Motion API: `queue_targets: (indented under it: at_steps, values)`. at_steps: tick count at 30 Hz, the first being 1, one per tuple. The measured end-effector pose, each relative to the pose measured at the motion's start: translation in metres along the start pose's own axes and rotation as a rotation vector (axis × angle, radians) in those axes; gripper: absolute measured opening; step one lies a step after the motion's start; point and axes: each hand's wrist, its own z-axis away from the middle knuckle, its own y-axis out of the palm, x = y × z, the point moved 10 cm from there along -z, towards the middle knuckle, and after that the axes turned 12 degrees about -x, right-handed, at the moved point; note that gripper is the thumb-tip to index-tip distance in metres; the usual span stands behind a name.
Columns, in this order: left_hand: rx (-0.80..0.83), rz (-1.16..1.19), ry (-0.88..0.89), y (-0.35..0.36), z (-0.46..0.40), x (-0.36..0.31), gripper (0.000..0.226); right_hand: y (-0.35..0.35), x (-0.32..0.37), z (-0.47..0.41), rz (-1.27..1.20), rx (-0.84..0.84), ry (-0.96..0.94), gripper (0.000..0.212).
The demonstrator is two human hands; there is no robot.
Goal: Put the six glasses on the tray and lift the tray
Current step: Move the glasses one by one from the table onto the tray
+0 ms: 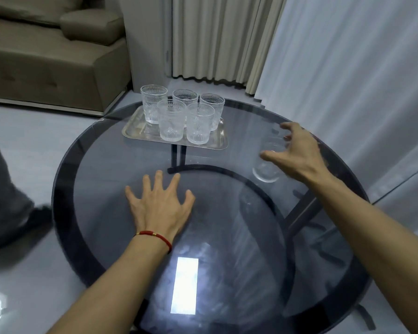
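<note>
Tray (133, 131): a silver metal rectangle on the far part of the round dark glass table (101, 184), upper centre of the frame; five glasses stand on it.
Glasses on tray: back row of three, left (153, 104), middle (184, 95) and right (213, 102); front row of two, left (171, 120) and right (200, 123); all upright, packed close together.
Sixth glass (267, 171): on the table at centre right, well apart from the tray (blurred, so its tilt is hard to judge).
Right hand (297, 153): fingers spread and curved around the sixth glass; whether they touch it cannot be told.
Left hand (158, 206): released, fingers splayed on the tabletop at lower centre; a red bracelet (155, 236) on the wrist.
Background: brown sofa (46, 56) upper left; curtains (336, 56) upper right.
</note>
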Motion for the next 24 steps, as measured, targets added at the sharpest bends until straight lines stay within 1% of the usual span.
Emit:
queue_targets:
  at_steps: [4,6,9,13,16,19,24]
  values:
    - [0.0,-0.01,0.012,0.0,0.0,0.0,0.062,0.025,0.087,0.009,-0.235,0.076,-0.129,0.086]
    - [-0.003,-0.019,0.028,-0.001,-0.002,-0.002,0.063,0.039,0.133,0.009,-0.329,0.081,-0.196,0.08]
    - [-0.022,-0.032,0.057,-0.003,-0.003,-0.001,0.065,0.065,0.198,0.002,-0.373,0.08,-0.302,0.075]
    - [-0.047,-0.017,0.076,-0.001,-0.002,0.001,0.066,0.108,0.263,-0.015,-0.282,0.055,-0.412,0.074]
    - [-0.058,0.003,0.084,0.001,-0.001,0.003,0.066,0.144,0.291,-0.03,-0.19,0.067,-0.435,0.075]
    - [-0.075,0.014,0.09,0.0,0.0,0.002,0.065,0.178,0.299,-0.041,-0.065,0.083,-0.431,0.072]
    - [-0.093,0.023,0.092,-0.002,0.001,0.0,0.062,0.214,0.296,-0.047,0.104,0.054,-0.435,0.061]
